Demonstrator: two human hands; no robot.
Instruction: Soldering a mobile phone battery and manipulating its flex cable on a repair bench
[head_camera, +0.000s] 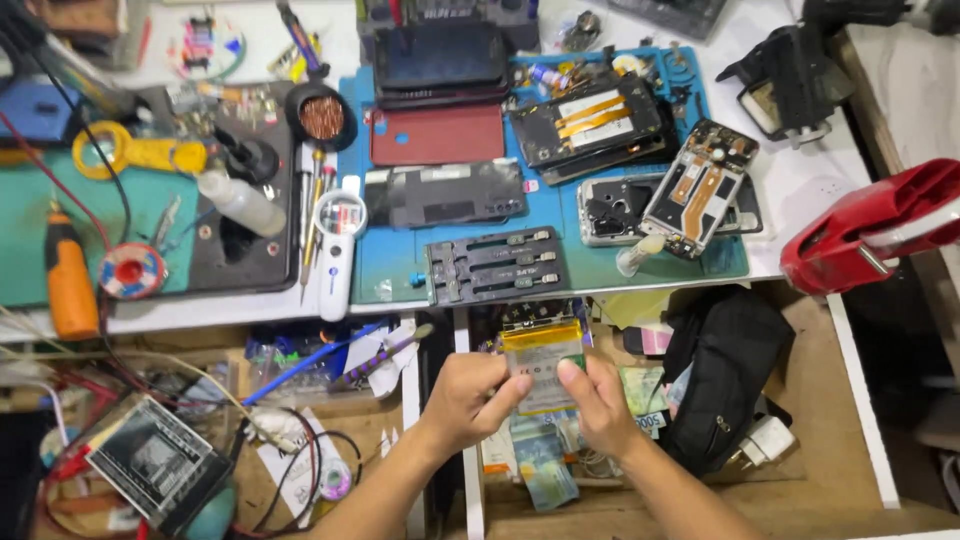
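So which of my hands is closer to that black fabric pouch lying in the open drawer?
Right. The right hand sits just left of the black fabric pouch; the left hand is farther left, beyond the flat yellow-edged phone battery both hands hold.

Bare forearms, no sleeves, unadorned.

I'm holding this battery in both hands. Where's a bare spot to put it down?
Both hands hold the battery. Bare patches: the white tabletop between the open phone and the red tool, and the wooden drawer floor right of the black pouch. The blue mat and left drawer are crowded.
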